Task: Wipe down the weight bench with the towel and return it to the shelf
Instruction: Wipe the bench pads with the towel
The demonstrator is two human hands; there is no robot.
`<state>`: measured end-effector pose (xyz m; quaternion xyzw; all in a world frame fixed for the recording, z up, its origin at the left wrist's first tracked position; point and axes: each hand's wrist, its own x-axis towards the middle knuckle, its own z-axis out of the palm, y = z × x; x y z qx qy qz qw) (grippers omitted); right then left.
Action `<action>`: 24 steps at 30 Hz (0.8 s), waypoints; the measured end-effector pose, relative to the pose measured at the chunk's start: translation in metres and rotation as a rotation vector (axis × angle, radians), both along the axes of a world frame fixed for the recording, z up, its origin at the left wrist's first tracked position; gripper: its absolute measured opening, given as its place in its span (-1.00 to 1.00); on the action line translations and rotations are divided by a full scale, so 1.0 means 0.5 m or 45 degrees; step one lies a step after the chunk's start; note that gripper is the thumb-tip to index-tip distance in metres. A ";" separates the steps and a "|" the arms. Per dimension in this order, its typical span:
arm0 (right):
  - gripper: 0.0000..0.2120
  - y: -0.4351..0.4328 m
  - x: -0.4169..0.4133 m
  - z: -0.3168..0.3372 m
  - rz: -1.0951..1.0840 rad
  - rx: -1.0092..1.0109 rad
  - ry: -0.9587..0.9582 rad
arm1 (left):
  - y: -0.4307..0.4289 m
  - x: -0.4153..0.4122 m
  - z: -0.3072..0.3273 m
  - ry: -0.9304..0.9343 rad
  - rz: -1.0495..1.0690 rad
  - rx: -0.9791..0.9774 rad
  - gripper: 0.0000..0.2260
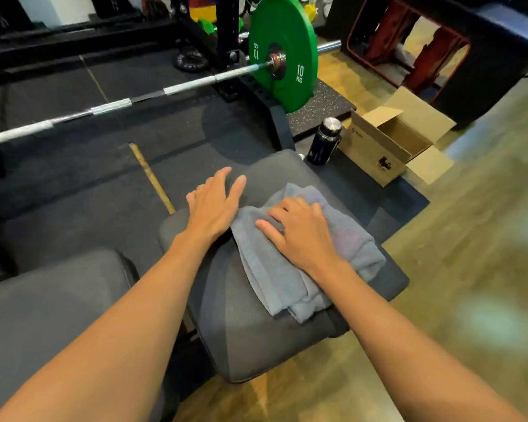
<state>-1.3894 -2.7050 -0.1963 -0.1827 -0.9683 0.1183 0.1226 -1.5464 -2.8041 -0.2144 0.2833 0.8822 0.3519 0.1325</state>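
A dark grey padded weight bench seat (244,336) fills the middle of the head view, with a second pad (52,306) at the lower left. A folded grey towel (275,278) lies across the seat. My right hand (302,233) presses flat on top of the towel, fingers bent into the cloth. My left hand (214,202) rests open on the bare pad just left of the towel, fingers spread and touching the towel's edge. No shelf is in view.
A barbell (110,106) with a green 10 kg plate (282,53) crosses behind the bench on a black rack. A dark bottle (325,141) and an open cardboard box (390,141) stand on the floor at the far right. Wooden floor lies to the right.
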 end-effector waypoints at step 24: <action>-0.65 0.165 -0.214 -0.002 0.086 0.007 0.051 | 0.009 0.003 -0.011 -0.041 0.152 0.146 -0.41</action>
